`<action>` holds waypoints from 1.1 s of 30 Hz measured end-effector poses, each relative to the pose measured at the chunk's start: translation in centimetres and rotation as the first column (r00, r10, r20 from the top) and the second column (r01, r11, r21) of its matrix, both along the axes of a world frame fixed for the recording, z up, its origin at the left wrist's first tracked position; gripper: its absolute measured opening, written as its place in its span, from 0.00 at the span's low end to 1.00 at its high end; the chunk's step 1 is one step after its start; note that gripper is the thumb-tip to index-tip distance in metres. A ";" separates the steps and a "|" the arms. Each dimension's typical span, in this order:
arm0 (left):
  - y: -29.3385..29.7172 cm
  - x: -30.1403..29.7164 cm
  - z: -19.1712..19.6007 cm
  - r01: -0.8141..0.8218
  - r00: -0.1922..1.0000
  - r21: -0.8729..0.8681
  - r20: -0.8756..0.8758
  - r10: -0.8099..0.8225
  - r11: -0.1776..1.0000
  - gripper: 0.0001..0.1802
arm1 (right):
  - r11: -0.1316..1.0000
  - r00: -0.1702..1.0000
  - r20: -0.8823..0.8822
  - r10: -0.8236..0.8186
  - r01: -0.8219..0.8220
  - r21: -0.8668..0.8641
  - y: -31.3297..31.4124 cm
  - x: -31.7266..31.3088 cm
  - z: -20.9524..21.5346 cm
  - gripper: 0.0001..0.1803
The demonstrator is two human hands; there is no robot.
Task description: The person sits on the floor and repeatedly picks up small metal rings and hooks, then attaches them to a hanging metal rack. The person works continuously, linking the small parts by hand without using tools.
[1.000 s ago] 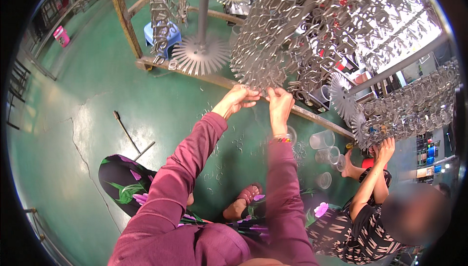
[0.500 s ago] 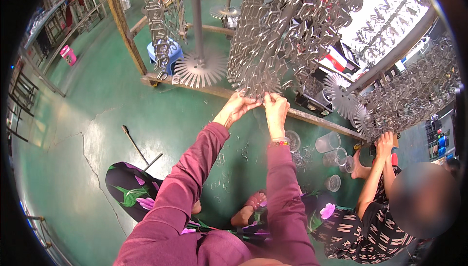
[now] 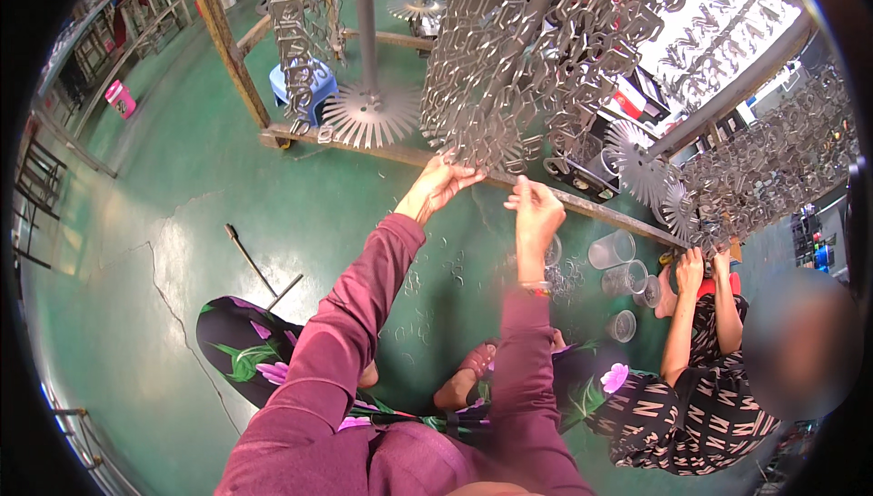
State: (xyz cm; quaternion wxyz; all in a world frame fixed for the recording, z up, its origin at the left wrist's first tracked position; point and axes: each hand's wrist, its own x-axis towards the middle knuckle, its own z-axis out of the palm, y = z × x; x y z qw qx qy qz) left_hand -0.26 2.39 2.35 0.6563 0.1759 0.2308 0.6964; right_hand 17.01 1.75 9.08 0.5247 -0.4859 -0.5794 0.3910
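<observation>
While a blue stool (image 3: 322, 87) and a slotted disc (image 3: 368, 114) are at your left, your left hand (image 3: 433, 189), fingers loosely curled, touches the lower end of the hanging metal pieces (image 3: 482, 69); whether it grips one cannot be told. Your right hand (image 3: 538, 216), fingers bent together, is just below them, its hold unclear. Farther right, clear cups (image 3: 611, 249) sit on the floor (image 3: 300, 191).

From the hands (image 3: 539, 216), hanging metal pieces (image 3: 496, 60) stand at twelve o'clock, a slotted disc (image 3: 371, 118) at ten, a stool (image 3: 318, 87) beyond it; on the floor (image 3: 300, 210), a rod (image 3: 251, 260) at eight, cups (image 3: 611, 249) at four.
</observation>
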 end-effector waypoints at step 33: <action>-2.6 8.6 9.1 -0.215 0.208 0.200 -0.947 0.245 0.956 0.12 | 0.983 0.982 -0.062 0.178 -0.181 -0.043 3.1 3.2 5.7 0.16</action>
